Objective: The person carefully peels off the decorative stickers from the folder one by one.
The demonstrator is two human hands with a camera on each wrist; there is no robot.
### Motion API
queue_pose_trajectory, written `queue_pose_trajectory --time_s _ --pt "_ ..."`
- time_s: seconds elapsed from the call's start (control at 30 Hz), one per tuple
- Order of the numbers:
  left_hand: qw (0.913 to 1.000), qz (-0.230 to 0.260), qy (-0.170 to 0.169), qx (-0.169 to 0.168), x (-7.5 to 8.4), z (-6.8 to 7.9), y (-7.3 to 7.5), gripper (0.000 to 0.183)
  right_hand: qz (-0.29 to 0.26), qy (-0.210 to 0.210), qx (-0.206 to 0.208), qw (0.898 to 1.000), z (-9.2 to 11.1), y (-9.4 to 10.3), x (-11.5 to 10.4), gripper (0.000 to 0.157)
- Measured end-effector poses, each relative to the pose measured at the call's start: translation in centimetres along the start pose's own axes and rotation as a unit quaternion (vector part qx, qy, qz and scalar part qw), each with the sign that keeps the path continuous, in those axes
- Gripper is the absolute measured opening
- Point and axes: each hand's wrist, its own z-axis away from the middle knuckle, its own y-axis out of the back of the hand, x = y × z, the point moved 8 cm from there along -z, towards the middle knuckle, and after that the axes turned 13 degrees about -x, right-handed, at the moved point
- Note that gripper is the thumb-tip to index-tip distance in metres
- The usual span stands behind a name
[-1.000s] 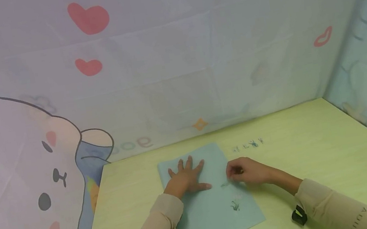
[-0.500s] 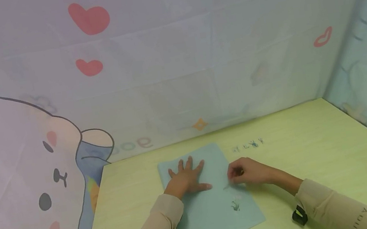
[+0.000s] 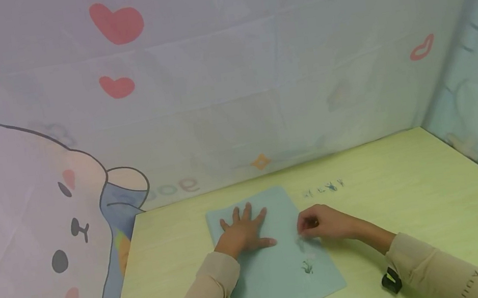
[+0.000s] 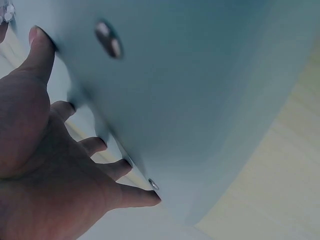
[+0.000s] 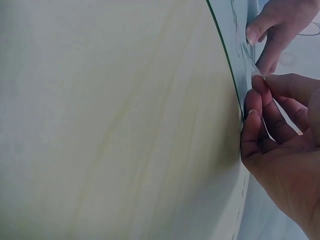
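Observation:
A light blue booklet (image 3: pixel 268 283) lies on the table, with two shiny metal bits (image 4: pixel 109 39) showing on it in the left wrist view. My left hand (image 3: pixel 243 233) rests spread across its upper part, fingers apart. Over the right side of the booklet, my right hand (image 3: pixel 324 223) pinches a small, thin, clear sticker (image 3: pixel 300 244) with a faint greenish print between thumb and forefinger. Below that hand, a green plant sticker (image 3: pixel 307 266) lies on the cover, with a pale pinkish patch (image 3: pixel 311 255) just above it.
Several small blue-green stickers (image 3: pixel 330 187) lie in a row on the yellow-green table (image 3: pixel 392 182), beyond the right hand. A small black object (image 3: pixel 391 281) sits by the right sleeve. Behind the table hangs a printed cloth (image 3: pixel 212 96) with hearts and a cartoon animal.
The pinched sticker has swung from pointing left to hanging down toward the plant sticker. My right hand has shifted very slightly right; the left hand keeps its place on the booklet.

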Motion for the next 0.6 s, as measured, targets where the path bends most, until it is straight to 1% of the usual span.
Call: queue_pose_trajectory --time_s 0.13,0.3,0.43,0.6 --pt "1.0 0.0 0.002 -0.001 0.0 0.0 0.0 0.094 -0.002 0.006 0.006 1.0 0.1 0.1 -0.1 0.004" --pt "1.0 0.0 0.002 -0.003 0.0 -0.2 -0.1 0.094 0.008 0.0 0.029 1.0 0.5 0.6 -0.3 0.004" --pt "1.0 0.0 0.001 -0.003 0.1 -0.2 0.0 0.094 0.025 -0.004 0.051 0.998 0.9 1.3 -0.4 0.002" --pt "1.0 -0.002 0.004 -0.008 0.1 -0.1 -0.1 0.094 0.035 -0.001 0.063 0.997 1.5 2.2 -0.3 0.005"
